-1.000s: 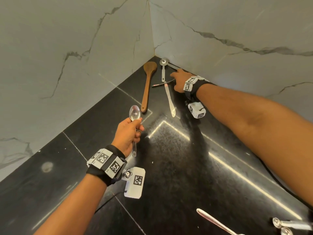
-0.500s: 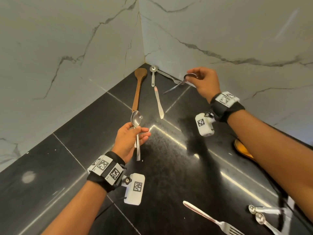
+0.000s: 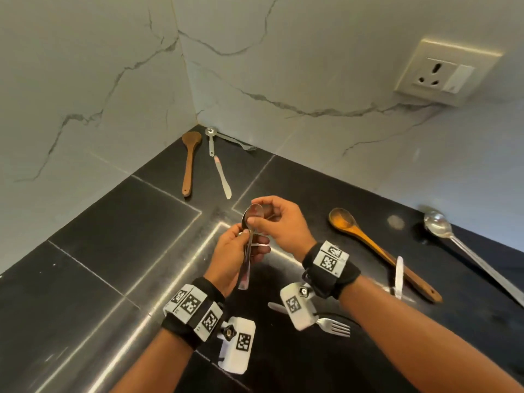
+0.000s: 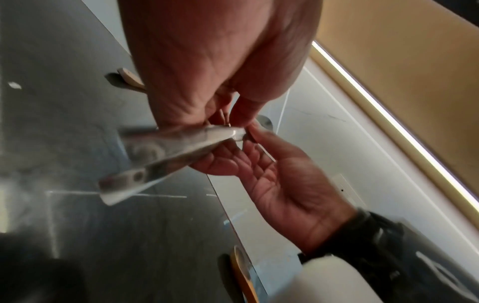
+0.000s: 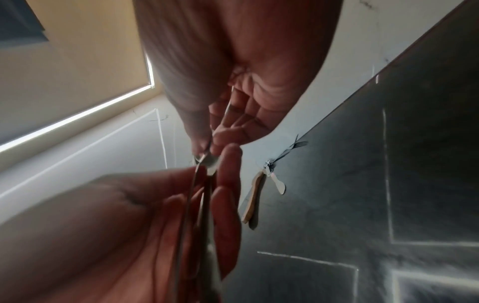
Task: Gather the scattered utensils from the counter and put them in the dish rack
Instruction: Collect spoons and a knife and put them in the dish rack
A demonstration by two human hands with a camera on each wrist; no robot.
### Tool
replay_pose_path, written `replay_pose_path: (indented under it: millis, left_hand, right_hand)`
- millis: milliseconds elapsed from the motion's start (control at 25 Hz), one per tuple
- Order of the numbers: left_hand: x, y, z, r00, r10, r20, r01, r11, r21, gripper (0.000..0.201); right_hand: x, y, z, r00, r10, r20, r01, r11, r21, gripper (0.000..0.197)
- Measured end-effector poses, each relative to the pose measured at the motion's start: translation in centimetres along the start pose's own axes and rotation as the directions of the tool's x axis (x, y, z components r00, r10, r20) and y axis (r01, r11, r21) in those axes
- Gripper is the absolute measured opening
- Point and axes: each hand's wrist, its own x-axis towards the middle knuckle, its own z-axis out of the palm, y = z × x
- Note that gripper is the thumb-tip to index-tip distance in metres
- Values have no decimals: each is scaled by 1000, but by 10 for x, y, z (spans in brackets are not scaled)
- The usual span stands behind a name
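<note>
In the head view my left hand point(image 3: 246, 241) grips the handles of two steel spoons point(image 3: 245, 268) above the black counter point(image 3: 119, 251). My right hand point(image 3: 253, 211) meets it and pinches a spoon bowl between thumb and forefinger. The left wrist view shows the spoon handles point(image 4: 160, 153) sticking out below my left hand point(image 4: 233, 123), with the right hand point(image 4: 285, 184) palm-up beyond. In the right wrist view the spoon bowl point(image 5: 206, 162) sits between both hands. The dish rack is not in view.
Near the back corner lie a wooden spatula point(image 3: 189, 163), a small measuring spoon point(image 3: 210, 140), a fork point(image 3: 241, 144) and a butter knife point(image 3: 222, 177). To the right lie a wooden spoon point(image 3: 377, 248), a white knife point(image 3: 399, 276) and a steel ladle point(image 3: 453, 245). Another fork point(image 3: 333, 326) lies under my right wrist.
My right hand picked a spoon up by the back wall and brought it to the left hand. The hands now meet at the middle. The view has swung right.
</note>
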Motion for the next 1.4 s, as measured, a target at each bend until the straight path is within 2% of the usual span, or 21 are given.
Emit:
replay_pose_path:
  millis: [80,200,280,360,520,600,680,800,920,1040,1120,1200,1320,1400]
  left_hand:
    - [-7,-12,13,1000,-14,17,13,999,36,28]
    - [-17,-22,36,999,-7,50,3,997,80,30]
    - [-26,-29,59,993,-15,118,4,996,91,29]
    - [-36,-36,87,979,-24,202,-1,992,125,29]
    - [-57,-48,152,923,26,385,-109,974,198,25]
    - [-68,-57,189,875,140,463,-282,926,253,22]
    - [-85,-63,228,813,253,524,-446,850,281,26]
    - [-119,-68,288,746,330,578,-545,801,246,20]
    - [-150,-77,344,677,382,629,-615,763,199,13]
    - [-197,-97,408,570,427,702,-697,703,138,8]
    - [-233,-114,448,483,429,764,-734,674,85,7]
    - [-263,-130,477,394,412,822,-757,652,36,12]
    - [-295,-155,511,250,378,891,-881,471,48,25]
    - [-305,-164,526,224,318,921,-919,385,91,38]
  right_hand:
    - [-13,11,-8,996,15,-83,-22,996,-87,37]
    - [-39,19,-29,989,90,-120,-107,984,-140,29]
    - [-61,15,-51,978,163,-129,-171,983,-59,20]
    - [-85,9,-76,967,185,-175,-183,983,29,18]
    - [-139,-9,-128,908,120,-401,-69,988,139,16]
    - [-170,-24,-168,845,39,-533,47,988,146,17]
    - [-204,-45,-220,746,-44,-665,161,980,116,20]
    - [-268,-92,-301,614,-90,-784,304,944,130,17]
    - [-341,-146,-359,557,-143,-818,372,924,91,10]
    - [-419,-185,-406,558,-286,-779,389,919,-59,20]
    - [-463,-198,-439,578,-346,-739,311,931,-193,26]
    - [-497,-199,-472,638,-362,-680,212,931,-297,26]
    - [-543,-190,-529,762,-287,-581,-7,893,-449,21]
    - [-561,-179,-565,825,-190,-533,-219,761,-611,23]
